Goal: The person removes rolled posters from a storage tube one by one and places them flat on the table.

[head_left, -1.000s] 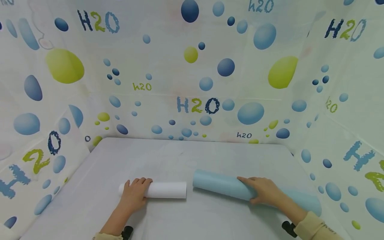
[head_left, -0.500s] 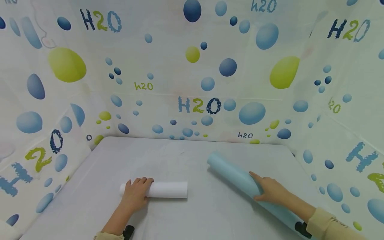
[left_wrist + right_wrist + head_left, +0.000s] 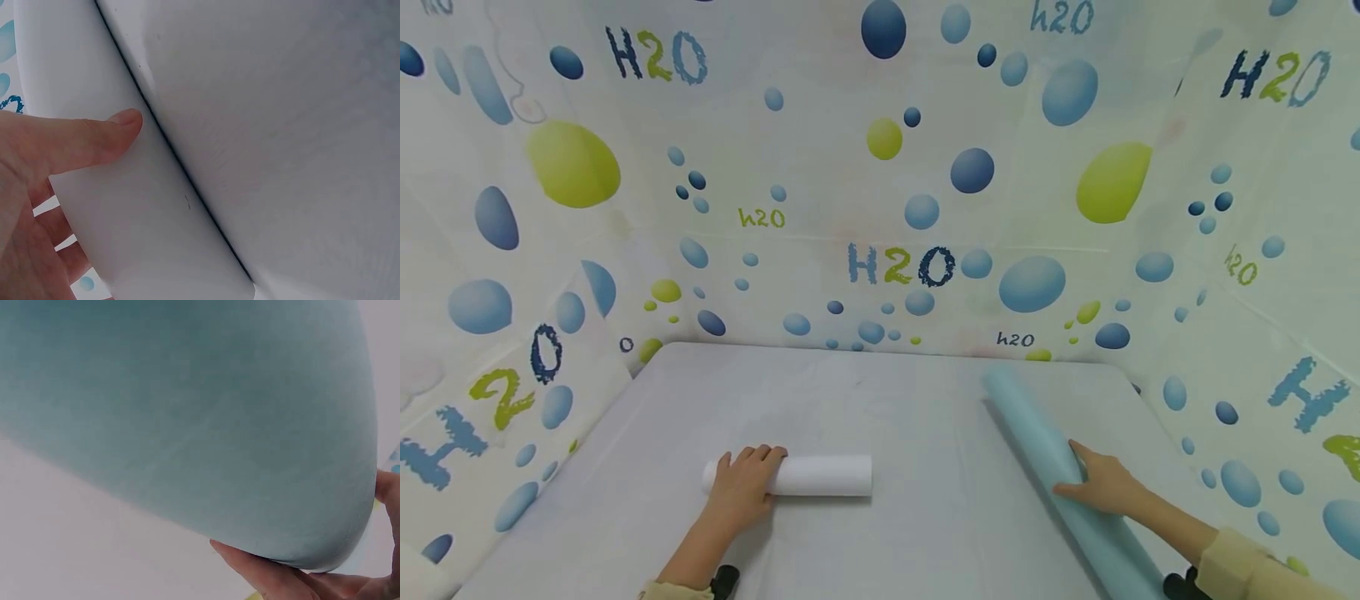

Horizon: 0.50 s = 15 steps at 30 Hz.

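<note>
A white roll [image 3: 827, 476], like rolled paper, lies crosswise on the table's left half. My left hand [image 3: 739, 490] grips it near its left end. In the left wrist view, the thumb presses on the white roll's side [image 3: 125, 219] and the other fingers go behind it. On the right, a longer light blue roll [image 3: 1028, 421] slants from the far edge toward the near right. My right hand [image 3: 1103, 479] holds it around the middle, with thumb and fingers on either side. Up close, the blue surface [image 3: 206, 425] fills much of the right wrist view.
A white cloth covers the table [image 3: 917, 533]. Behind and at both sides hang white curtains [image 3: 820, 142] printed with blue and green drops and H2O lettering. Dark wrist devices [image 3: 725, 581] show at both sleeves.
My right hand has swung the light blue roll from nearly crosswise to steeply slanted, its far end going back and right. The left hand and white roll stay put.
</note>
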### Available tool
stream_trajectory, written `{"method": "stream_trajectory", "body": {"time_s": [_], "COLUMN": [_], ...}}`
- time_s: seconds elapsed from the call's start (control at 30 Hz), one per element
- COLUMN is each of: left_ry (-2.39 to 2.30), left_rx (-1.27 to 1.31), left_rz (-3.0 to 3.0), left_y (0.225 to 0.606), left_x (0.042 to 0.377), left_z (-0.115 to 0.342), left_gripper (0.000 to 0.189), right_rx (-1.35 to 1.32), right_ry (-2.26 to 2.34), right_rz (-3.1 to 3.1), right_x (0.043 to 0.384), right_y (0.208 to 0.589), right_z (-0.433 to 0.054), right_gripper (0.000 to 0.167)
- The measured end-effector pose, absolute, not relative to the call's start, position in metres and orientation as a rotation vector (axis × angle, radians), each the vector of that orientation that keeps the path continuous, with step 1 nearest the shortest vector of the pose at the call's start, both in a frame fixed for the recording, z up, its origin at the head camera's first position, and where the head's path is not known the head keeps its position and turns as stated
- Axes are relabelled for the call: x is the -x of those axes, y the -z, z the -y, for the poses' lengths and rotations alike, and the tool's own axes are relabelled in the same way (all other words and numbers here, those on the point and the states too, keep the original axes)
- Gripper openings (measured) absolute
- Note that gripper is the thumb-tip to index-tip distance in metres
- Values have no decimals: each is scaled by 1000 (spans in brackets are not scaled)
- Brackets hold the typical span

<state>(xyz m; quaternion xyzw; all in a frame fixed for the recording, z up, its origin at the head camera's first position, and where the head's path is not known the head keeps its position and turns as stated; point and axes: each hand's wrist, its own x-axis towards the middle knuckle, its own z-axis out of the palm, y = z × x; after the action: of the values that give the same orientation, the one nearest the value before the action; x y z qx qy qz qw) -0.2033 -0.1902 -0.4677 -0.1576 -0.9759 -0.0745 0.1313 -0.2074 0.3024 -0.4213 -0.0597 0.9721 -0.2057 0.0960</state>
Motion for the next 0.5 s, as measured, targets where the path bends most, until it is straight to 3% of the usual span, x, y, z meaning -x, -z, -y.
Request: {"method": "stream_trajectory", "body": {"time_s": [0.5], "left_ry": [220], "left_rx": [453], "left_rz": [2853], "left_y": [469], "left_x": [205], "left_z": [186], "left_gripper": [54], "right_rx": [-10], "right_ry": [697], "right_rz": [-2811], "right_x": [200], "right_y": [432], "right_z": [-328], "right_gripper": [97]}}
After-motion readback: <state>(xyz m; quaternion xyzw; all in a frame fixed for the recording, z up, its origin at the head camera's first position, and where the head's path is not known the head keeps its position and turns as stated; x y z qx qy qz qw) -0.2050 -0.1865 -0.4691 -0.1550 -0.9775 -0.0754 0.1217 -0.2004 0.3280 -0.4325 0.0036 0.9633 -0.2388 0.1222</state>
